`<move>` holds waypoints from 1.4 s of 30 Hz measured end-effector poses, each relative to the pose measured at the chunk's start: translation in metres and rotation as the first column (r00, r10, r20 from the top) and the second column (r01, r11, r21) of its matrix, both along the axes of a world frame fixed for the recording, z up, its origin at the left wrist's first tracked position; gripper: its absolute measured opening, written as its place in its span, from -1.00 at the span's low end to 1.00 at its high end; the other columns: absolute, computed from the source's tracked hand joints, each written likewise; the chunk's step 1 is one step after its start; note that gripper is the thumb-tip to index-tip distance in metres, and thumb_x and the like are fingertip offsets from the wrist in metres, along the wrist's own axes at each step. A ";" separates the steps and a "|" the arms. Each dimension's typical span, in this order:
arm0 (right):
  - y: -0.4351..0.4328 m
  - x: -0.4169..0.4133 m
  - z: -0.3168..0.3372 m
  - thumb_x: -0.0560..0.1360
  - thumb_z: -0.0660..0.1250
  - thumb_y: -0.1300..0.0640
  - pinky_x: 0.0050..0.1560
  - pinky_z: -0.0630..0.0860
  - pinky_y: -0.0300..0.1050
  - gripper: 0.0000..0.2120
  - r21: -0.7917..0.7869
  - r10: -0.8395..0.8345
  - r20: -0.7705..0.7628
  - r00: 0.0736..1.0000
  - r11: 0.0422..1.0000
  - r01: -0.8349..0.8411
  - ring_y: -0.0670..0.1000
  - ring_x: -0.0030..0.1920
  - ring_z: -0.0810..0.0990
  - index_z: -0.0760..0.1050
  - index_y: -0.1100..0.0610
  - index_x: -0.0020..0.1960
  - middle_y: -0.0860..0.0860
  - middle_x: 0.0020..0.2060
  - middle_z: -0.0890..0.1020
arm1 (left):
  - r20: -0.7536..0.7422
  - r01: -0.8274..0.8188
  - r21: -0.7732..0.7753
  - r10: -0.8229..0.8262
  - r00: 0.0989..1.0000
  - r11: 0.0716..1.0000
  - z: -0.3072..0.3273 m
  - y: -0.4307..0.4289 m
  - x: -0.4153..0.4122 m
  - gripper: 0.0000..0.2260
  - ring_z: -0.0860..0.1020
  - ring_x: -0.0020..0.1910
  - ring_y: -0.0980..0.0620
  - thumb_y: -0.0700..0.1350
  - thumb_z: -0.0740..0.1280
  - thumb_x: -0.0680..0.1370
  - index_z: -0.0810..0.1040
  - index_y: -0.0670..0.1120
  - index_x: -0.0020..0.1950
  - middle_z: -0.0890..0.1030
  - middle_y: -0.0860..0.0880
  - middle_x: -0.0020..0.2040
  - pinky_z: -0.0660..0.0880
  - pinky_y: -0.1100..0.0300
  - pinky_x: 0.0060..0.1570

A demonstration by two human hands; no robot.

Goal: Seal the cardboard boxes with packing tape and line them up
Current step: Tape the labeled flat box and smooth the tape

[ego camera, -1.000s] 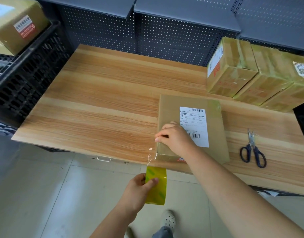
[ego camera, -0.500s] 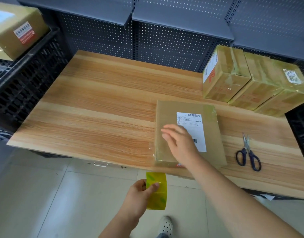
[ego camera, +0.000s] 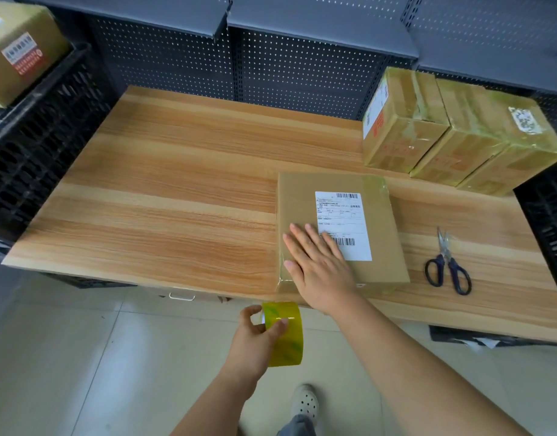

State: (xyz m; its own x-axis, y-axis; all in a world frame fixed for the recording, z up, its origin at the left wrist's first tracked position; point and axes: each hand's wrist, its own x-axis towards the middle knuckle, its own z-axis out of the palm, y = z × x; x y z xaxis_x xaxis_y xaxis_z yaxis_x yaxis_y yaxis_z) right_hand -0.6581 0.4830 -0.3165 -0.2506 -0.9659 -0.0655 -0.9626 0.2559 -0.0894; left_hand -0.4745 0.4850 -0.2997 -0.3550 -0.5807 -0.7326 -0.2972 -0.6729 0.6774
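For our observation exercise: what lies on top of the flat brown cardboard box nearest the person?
The cardboard box bears a white shipping label and the right hand, lying flat. The hand hides the label's lower-left corner.

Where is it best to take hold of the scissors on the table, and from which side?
Probably by the dark blue handle loops, coming from above on the near side. The scissors lie flat on the table with the blades pointing away and the loops toward the front edge, so the grip meets the loops first and stays off the points.

Blue-handled scissors (ego camera: 446, 269) lie on the wooden table (ego camera: 176, 199); black crates (ego camera: 41, 146) flank it.
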 end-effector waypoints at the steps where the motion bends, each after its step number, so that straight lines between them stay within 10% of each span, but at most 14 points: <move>1: 0.001 0.001 -0.001 0.64 -0.19 -0.19 0.52 -0.13 0.01 -0.45 0.000 -0.002 -0.005 1.000 1.000 0.002 -0.05 0.58 0.02 0.10 -0.05 0.58 -0.14 0.57 0.09 | -0.009 0.005 0.013 -0.005 1.000 1.000 -0.001 -0.002 -0.001 -0.59 0.68 -0.10 -0.07 -0.11 0.44 0.53 0.32 0.02 0.28 0.67 -0.06 -0.05 0.61 -0.01 -0.02; 13: 0.001 -0.006 0.000 0.63 -0.20 -0.20 0.52 -0.17 0.00 -0.44 -0.011 0.011 0.004 1.000 1.000 -0.011 -0.05 0.58 -0.01 0.10 -0.07 0.58 -0.15 0.57 0.07 | -0.055 0.035 0.109 -0.029 0.998 0.993 0.003 -0.013 -0.006 -0.60 0.68 -0.13 -0.07 -0.16 0.45 0.52 0.37 0.06 0.26 0.67 -0.16 0.04 0.55 0.21 -0.39; 23: -0.005 -0.019 0.004 0.62 -0.26 -0.23 0.51 -0.31 -0.03 -0.43 0.015 0.014 0.054 0.998 1.000 -0.015 -0.09 0.58 -0.18 -0.05 -0.10 0.60 -0.18 0.58 -0.10 | -0.017 0.058 0.023 -0.057 0.998 0.998 0.004 -0.006 -0.010 -0.77 0.66 -0.22 -0.08 -0.16 0.41 0.55 0.49 0.00 0.16 0.71 -0.14 -0.11 0.56 0.04 -0.14; 27: 0.004 -0.038 0.034 0.63 -0.16 -0.23 0.54 -0.23 -0.11 -0.45 -0.117 -0.044 0.407 0.912 0.988 0.100 -0.16 0.55 -0.25 -0.01 -0.13 0.59 -0.21 0.57 -0.12 | -0.043 0.060 -0.037 -0.061 0.997 0.998 0.007 -0.004 -0.009 -0.76 0.66 -0.20 -0.13 -0.19 0.42 0.53 0.49 -0.03 0.16 0.70 -0.18 -0.12 0.61 -0.04 -0.13; 30: 0.056 -0.098 0.029 0.67 0.05 -0.05 0.47 0.21 -0.06 -0.61 -0.357 -0.390 0.577 0.717 0.670 0.651 -0.02 0.48 0.27 0.40 0.00 0.43 -0.06 0.46 0.34 | -0.034 0.026 -0.042 -0.027 0.999 0.999 0.004 -0.001 -0.012 -0.78 0.64 -0.24 -0.13 -0.22 0.42 0.51 0.50 -0.07 0.12 0.69 -0.20 -0.16 0.59 0.00 -0.21; 33: 0.115 -0.179 -0.003 0.60 0.19 0.15 0.14 0.48 0.08 -0.75 -0.255 -0.765 0.504 0.401 0.312 0.915 0.26 0.15 0.51 0.57 0.20 0.16 0.21 0.14 0.58 | -0.019 0.006 -0.042 -0.006 1.000 0.999 0.001 0.002 -0.019 -0.77 0.64 -0.22 -0.19 -0.23 0.43 0.51 0.51 -0.06 0.12 0.68 -0.27 -0.10 0.58 -0.12 -0.09; 42: 0.129 -0.239 -0.049 0.40 0.28 -0.30 -0.22 0.57 -0.10 -0.51 0.231 -0.934 0.114 0.339 0.357 0.905 0.14 -0.19 0.59 0.56 0.11 0.03 0.09 -0.18 0.57 | 0.041 -0.099 -0.063 0.102 0.994 0.993 -0.005 0.009 -0.035 -0.92 0.55 -0.19 -0.18 -0.09 0.32 0.59 0.51 -0.01 0.08 0.56 -0.25 -0.12 0.50 -0.03 -0.12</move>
State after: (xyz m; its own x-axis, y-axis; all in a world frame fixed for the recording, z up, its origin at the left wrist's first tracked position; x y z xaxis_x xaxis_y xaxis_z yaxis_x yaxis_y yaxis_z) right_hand -0.8972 0.6124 -0.3657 -0.9423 -0.1125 -0.3154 -0.0722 0.9880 -0.1367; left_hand -0.5097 0.4942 -0.3046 -0.2606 -0.6555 -0.7088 -0.2610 -0.6591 0.7054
